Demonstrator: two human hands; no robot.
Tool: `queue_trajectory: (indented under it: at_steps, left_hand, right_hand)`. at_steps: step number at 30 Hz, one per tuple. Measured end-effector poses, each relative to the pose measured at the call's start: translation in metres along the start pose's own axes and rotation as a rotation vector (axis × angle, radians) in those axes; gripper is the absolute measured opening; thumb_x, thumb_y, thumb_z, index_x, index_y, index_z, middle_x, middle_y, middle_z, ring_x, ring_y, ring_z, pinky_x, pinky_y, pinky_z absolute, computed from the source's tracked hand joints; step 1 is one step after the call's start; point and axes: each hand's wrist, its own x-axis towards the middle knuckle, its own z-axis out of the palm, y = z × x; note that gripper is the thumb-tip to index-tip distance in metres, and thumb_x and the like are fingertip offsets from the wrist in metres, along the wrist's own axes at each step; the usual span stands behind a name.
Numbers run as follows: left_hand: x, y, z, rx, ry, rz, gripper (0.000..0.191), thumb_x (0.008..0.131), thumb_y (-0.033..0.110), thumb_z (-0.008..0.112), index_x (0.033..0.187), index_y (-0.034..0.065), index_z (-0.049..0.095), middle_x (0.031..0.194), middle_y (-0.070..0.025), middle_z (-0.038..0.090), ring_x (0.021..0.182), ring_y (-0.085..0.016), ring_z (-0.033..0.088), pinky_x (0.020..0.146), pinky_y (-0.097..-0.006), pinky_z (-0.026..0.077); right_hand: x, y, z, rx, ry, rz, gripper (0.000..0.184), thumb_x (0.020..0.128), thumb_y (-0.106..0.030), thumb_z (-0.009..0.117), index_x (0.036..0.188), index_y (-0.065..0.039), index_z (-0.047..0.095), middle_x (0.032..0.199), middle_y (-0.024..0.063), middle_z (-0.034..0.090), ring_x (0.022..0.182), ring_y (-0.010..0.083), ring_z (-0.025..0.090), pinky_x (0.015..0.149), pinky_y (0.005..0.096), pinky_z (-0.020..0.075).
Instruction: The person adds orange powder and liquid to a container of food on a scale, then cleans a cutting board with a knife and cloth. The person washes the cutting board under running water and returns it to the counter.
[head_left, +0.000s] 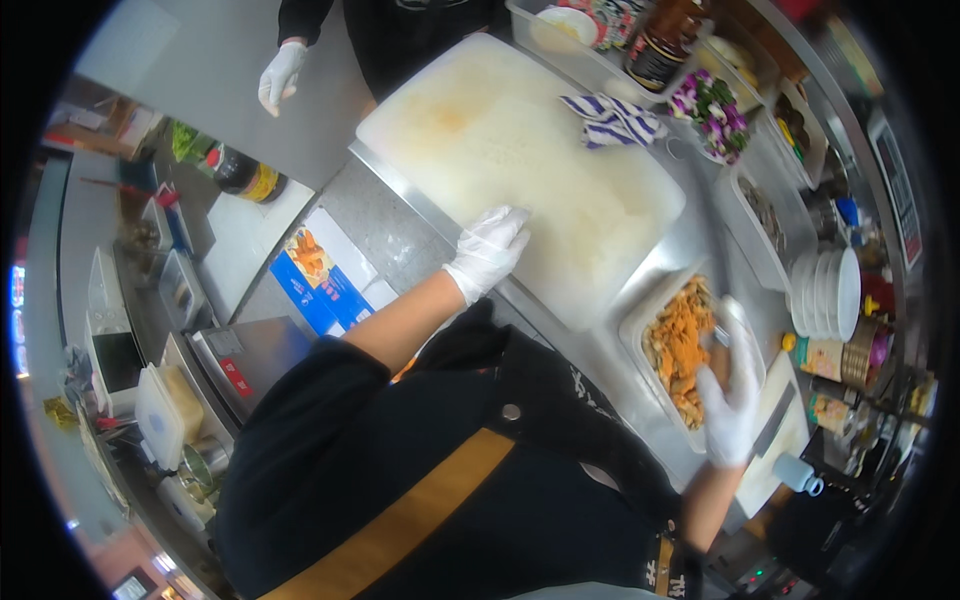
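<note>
My left hand (491, 251), in a thin white glove, lies at the near edge of a large white cutting board (525, 150) with its fingers loosely curled; whether it holds anything is hidden. At the right, my gloved right hand (731, 382) is over the right side of a rectangular tray (634, 341) of food pieces (682, 352) topped with orange sauce or paste. Something small and shiny shows by its fingers, too blurred to name, and its grip is unclear. A blue-and-white striped cloth (615, 120) rests on the board's far right edge.
Another person's gloved hand (283, 75) hangs beyond the board. Along the right stand a tub of purple flowers (709, 112), a clear container (757, 217), stacked white bowls (825, 292) and a knife (775, 420) on a second board. A dark sauce bottle (244, 172) lies at the left.
</note>
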Motion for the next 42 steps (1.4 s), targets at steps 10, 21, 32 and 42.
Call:
queue_trajectory:
  at_steps: [10, 21, 32, 42]
  left_hand:
    - [0.011, -0.059, 0.007, 0.243, 0.103, 0.161, 0.047, 0.087, 0.017, 0.062, 0.130, 0.0025, 0.053, 0.137, -0.0211, 0.051, 0.128, -0.037, 0.049, 0.107, -0.0417, 0.043]
    - [0.011, -0.054, 0.000, 0.176, 0.105, 0.094, 0.048, 0.087, 0.022, 0.064, 0.132, 0.0054, 0.052, 0.139, -0.0142, 0.050, 0.129, -0.030, 0.049, 0.106, -0.0359, 0.043]
    - [0.015, -0.046, -0.019, 0.204, 0.008, 0.113, 0.055, 0.085, 0.018, 0.066, 0.136, 0.0062, 0.048, 0.143, -0.0124, 0.047, 0.132, -0.029, 0.046, 0.108, -0.0351, 0.041]
    - [0.083, -0.052, -0.042, 0.128, 0.251, 0.070, 0.051, 0.084, 0.006, 0.061, 0.134, 0.0027, 0.051, 0.134, -0.0183, 0.056, 0.119, -0.034, 0.059, 0.104, -0.0396, 0.045]
  right_hand:
    - [0.181, -0.052, 0.162, -0.684, -0.643, -0.077, 0.054, 0.093, -0.026, 0.056, 0.144, -0.015, 0.044, 0.099, 0.0184, 0.068, 0.084, 0.0355, 0.068, 0.076, 0.0458, 0.0545]
    - [0.253, -0.125, 0.161, -0.697, -0.798, -0.276, 0.054, 0.094, -0.024, 0.054, 0.144, -0.007, 0.040, 0.091, 0.0231, 0.068, 0.086, 0.0400, 0.067, 0.077, 0.0495, 0.0529]
    - [0.261, -0.121, 0.159, -0.766, -0.842, -0.378, 0.052, 0.093, -0.021, 0.054, 0.141, -0.003, 0.044, 0.093, 0.0236, 0.069, 0.088, 0.0381, 0.068, 0.079, 0.0501, 0.0525]
    - [0.208, -0.084, 0.147, -0.756, -0.558, -0.705, 0.068, 0.081, -0.003, 0.058, 0.146, -0.008, 0.041, 0.102, 0.0134, 0.064, 0.083, 0.0267, 0.067, 0.064, 0.0368, 0.0566]
